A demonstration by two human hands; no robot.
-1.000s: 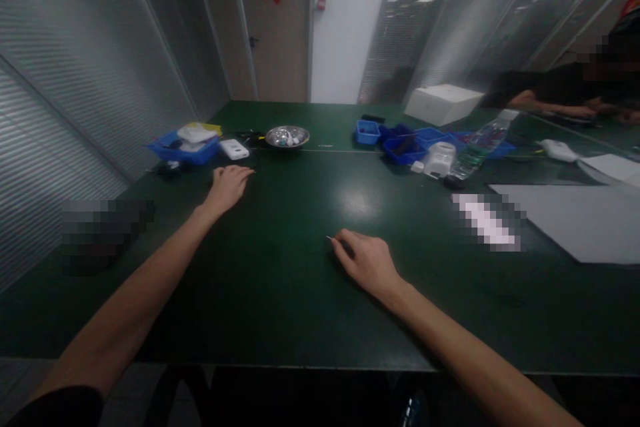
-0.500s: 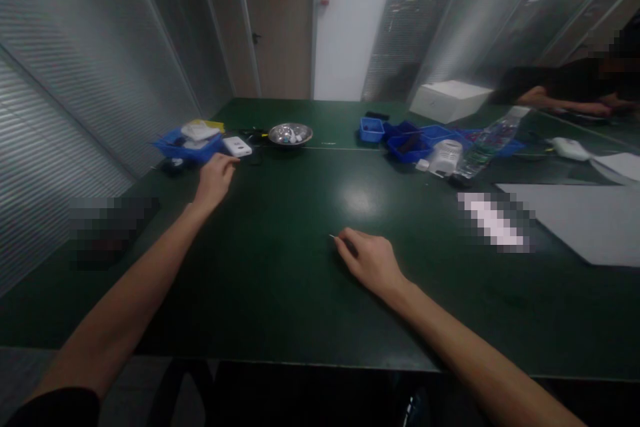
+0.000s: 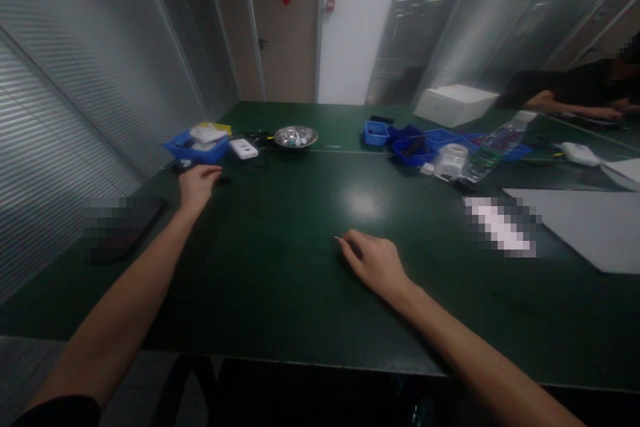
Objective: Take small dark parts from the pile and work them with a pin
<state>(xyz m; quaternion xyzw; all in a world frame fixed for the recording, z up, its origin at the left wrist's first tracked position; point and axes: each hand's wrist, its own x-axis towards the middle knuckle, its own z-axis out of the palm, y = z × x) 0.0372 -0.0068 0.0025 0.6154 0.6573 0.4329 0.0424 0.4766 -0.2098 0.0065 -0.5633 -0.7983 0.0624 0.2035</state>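
Observation:
My right hand (image 3: 373, 259) rests low over the green table (image 3: 280, 267), its thumb and forefinger pinched on a thin pale sliver (image 3: 337, 237) whose tip pokes out to the left. The rest of that piece is hidden by the fingers. At the far left, my left hand (image 3: 196, 187) is held over the table with its fingertips together; anything between them is too small to make out. Just beyond it lie a white power bank-like device (image 3: 243, 149) and a blue basket (image 3: 197, 151) holding white and yellow items.
Further back stands a shiny metal bowl (image 3: 295, 138) with small items. To the right are a small blue basket (image 3: 376, 133), a white jar (image 3: 451, 161), a clear plastic bottle (image 3: 495, 150), a white box (image 3: 455, 105) and a grey sheet (image 3: 590, 223). A co-worker's arm (image 3: 565, 109) is at far right.
My left hand has moved left and slightly nearer to me, away from the white device. My right hand keeps its pinch and stays in nearly the same place. The view has shifted slightly.

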